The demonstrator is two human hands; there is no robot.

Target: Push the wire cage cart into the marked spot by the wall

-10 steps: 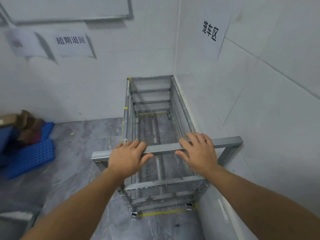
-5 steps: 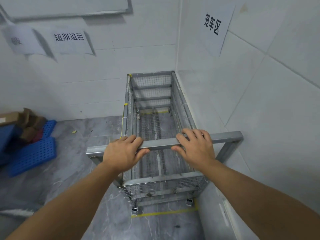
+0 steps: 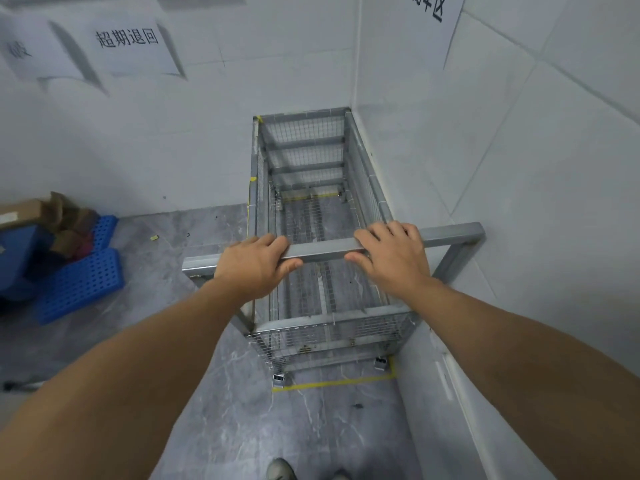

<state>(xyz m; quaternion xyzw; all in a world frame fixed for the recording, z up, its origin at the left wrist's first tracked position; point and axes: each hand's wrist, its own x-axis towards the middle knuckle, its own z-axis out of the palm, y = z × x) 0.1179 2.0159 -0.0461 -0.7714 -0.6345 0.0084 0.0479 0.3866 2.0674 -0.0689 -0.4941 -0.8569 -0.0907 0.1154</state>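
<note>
The grey wire cage cart [image 3: 304,154] stands in the room's corner, its far end against the back wall and its right side along the right wall. A square metal handle bar [image 3: 325,251] crosses its near end. My left hand [image 3: 254,266] and my right hand [image 3: 391,254] both grip this bar, fingers over the top and thumbs under. Yellow tape [image 3: 332,383] on the grey floor marks the spot's near edge, just in front of the cart's near casters [image 3: 278,379]. More yellow tape shows through the mesh at the far end.
Blue perforated plastic pallets [image 3: 78,278] and cardboard boxes [image 3: 20,211] lie at the left by the back wall. Paper signs [image 3: 128,39] hang on the back wall, another sign [image 3: 438,15] on the right wall. My shoes [image 3: 280,471] show at the bottom edge.
The cart has rolled further into the corner; its near casters now sit past the yellow tape line. Both hands stayed on the bar and went forward with it.
</note>
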